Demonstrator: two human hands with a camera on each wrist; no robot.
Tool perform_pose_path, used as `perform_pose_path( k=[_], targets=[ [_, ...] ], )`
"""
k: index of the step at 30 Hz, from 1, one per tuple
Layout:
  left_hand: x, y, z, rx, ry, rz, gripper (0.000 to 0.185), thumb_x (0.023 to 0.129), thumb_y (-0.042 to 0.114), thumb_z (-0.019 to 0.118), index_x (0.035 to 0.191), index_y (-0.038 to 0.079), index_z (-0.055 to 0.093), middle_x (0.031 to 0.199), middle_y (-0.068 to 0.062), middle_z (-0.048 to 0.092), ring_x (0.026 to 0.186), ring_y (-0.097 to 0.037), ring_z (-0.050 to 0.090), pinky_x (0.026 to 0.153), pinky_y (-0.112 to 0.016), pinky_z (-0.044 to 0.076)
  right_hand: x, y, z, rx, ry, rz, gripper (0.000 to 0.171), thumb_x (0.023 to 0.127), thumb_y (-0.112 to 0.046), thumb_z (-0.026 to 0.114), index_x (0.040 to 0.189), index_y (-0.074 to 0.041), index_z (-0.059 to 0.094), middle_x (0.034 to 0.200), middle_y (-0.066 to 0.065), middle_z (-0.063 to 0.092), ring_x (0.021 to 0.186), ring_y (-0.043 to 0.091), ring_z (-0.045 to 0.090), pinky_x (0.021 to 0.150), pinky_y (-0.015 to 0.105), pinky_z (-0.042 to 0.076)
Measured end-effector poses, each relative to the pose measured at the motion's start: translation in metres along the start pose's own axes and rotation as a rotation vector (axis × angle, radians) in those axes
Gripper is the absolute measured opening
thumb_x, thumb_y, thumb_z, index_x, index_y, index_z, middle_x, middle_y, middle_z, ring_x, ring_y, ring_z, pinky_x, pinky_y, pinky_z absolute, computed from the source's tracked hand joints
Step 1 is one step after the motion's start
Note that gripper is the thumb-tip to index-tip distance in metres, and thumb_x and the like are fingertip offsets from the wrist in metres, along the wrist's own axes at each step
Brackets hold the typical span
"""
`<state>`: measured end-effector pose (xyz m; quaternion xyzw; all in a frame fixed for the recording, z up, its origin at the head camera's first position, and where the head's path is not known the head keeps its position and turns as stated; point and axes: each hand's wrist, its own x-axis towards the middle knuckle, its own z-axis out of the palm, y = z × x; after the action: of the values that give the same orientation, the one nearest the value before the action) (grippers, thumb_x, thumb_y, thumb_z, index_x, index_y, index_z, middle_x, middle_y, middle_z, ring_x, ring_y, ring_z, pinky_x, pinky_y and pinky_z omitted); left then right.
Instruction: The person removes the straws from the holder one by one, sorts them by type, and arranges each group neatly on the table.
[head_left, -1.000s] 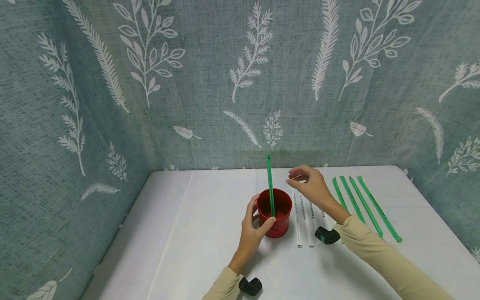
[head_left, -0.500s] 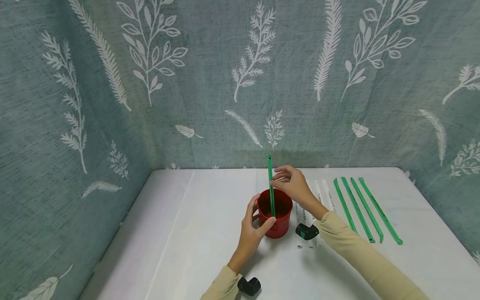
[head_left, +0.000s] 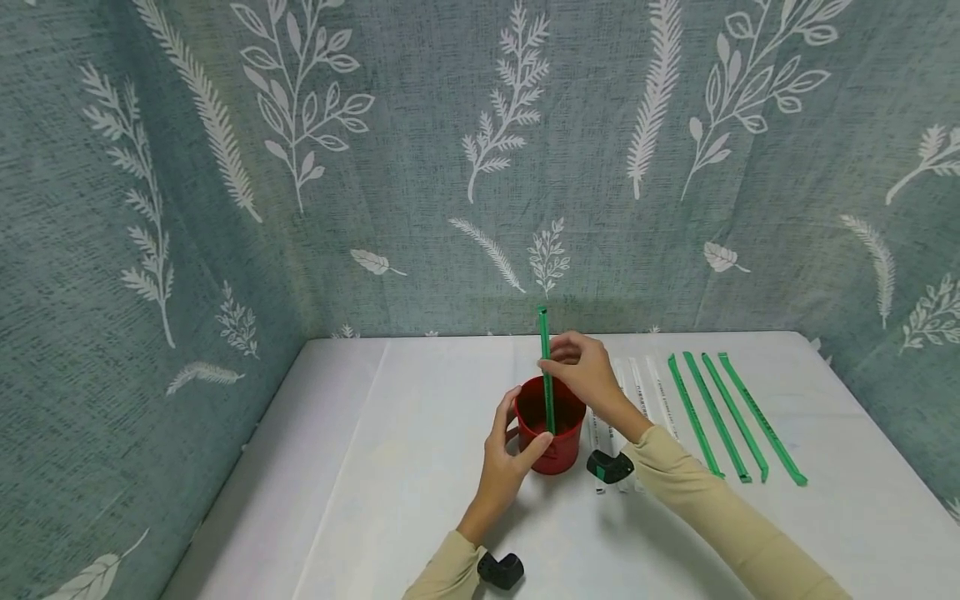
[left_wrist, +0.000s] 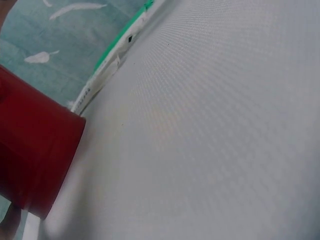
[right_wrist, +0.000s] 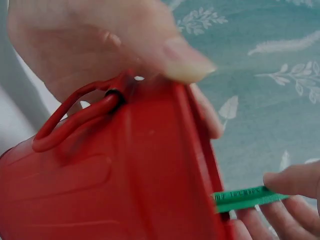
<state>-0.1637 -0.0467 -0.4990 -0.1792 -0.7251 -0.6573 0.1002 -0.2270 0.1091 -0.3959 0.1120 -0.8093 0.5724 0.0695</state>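
A red bucket (head_left: 564, 450) stands on the white table, its metal loop handle folded down against the side in the right wrist view. My left hand (head_left: 501, 467) holds it from the left, thumb over the near rim and fingers around the far side. One green wrapped straw (head_left: 548, 400) rises out of the bucket and leans slightly. Its upper part is pinched between thumb and fingers of my right hand (head_left: 588, 372), above the rim. Small dark print shows on the green wrapper (right_wrist: 242, 196) in the right wrist view. The straw's lower end is inside the bucket.
Several white wrapped straws (head_left: 660, 396) lie right of the bucket, partly under my right arm. Farther right, several green straws (head_left: 762, 417) lie side by side at a slant. A patterned grey-green curtain (head_left: 420, 167) rises behind the table (head_left: 420, 433).
My right hand has moved left from above the white straws to the green straw in the bucket and now pinches it. The straw's top has shifted slightly right. My left hand stays on the bucket.
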Motion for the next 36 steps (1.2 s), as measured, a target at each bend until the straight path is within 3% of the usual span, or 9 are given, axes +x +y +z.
perform_pose_path(
  k=[4,12,19,26,29,33,36],
  targets=[
    [0.000,0.002,0.000,-0.009,-0.002,0.020,0.067,0.088,0.026,0.065,0.146,0.026,0.030,0.140,0.004,0.044,0.130,-0.020,0.038,0.098,-0.047,0.040,-0.001,-0.005,-0.004,0.069,0.012,-0.005,0.034,0.083,-0.008,0.072,0.113,0.002,0.058,0.097,0.019,0.067,0.084,0.028,0.068,0.073,0.038,0.055],
    [-0.003,0.037,-0.003,-0.029,-0.007,0.001,0.067,0.088,0.015,0.064,0.145,0.008,0.031,0.139,-0.006,0.046,0.128,-0.026,0.039,0.097,-0.051,0.039,-0.001,-0.016,-0.017,0.155,0.052,-0.057,0.033,0.085,-0.005,0.069,0.113,0.002,0.054,0.096,0.022,0.064,0.078,0.028,0.068,0.067,0.041,0.056],
    [-0.002,0.035,-0.002,-0.032,-0.007,0.022,0.067,0.088,0.015,0.063,0.145,0.006,0.030,0.139,-0.010,0.045,0.129,-0.028,0.039,0.097,-0.052,0.040,0.000,-0.031,-0.037,0.145,0.104,-0.129,0.036,0.087,-0.006,0.068,0.117,0.006,0.052,0.103,0.023,0.061,0.081,0.022,0.067,0.069,0.038,0.056],
    [-0.001,0.005,0.001,-0.031,0.011,0.029,0.066,0.088,0.018,0.065,0.146,0.020,0.031,0.139,0.001,0.045,0.129,-0.023,0.038,0.097,-0.048,0.041,-0.002,-0.043,-0.056,0.129,0.163,-0.163,0.033,0.087,-0.008,0.068,0.113,0.007,0.055,0.100,0.020,0.060,0.077,0.010,0.063,0.067,0.030,0.055],
    [-0.001,-0.001,0.001,-0.028,0.011,0.028,0.066,0.088,0.021,0.065,0.145,0.024,0.031,0.139,0.004,0.045,0.129,-0.020,0.038,0.097,-0.045,0.042,-0.003,-0.047,-0.063,0.153,0.188,-0.177,0.031,0.087,-0.009,0.068,0.110,0.006,0.055,0.096,0.015,0.060,0.076,0.009,0.063,0.066,0.030,0.055],
    [0.000,0.003,0.001,-0.025,0.008,0.031,0.066,0.089,0.022,0.064,0.146,0.023,0.031,0.140,0.002,0.044,0.129,-0.022,0.038,0.097,-0.045,0.042,-0.004,-0.053,-0.072,0.186,0.229,-0.207,0.026,0.087,-0.006,0.068,0.107,0.004,0.055,0.092,0.006,0.060,0.077,0.010,0.064,0.064,0.029,0.055],
    [-0.001,0.014,-0.001,-0.031,0.009,0.037,0.066,0.088,0.017,0.064,0.146,0.016,0.031,0.140,-0.004,0.045,0.129,-0.027,0.038,0.096,-0.050,0.042,-0.005,-0.058,-0.078,0.200,0.256,-0.219,0.023,0.087,-0.005,0.067,0.106,0.000,0.056,0.092,0.002,0.060,0.077,0.010,0.063,0.064,0.027,0.054]
  ],
)
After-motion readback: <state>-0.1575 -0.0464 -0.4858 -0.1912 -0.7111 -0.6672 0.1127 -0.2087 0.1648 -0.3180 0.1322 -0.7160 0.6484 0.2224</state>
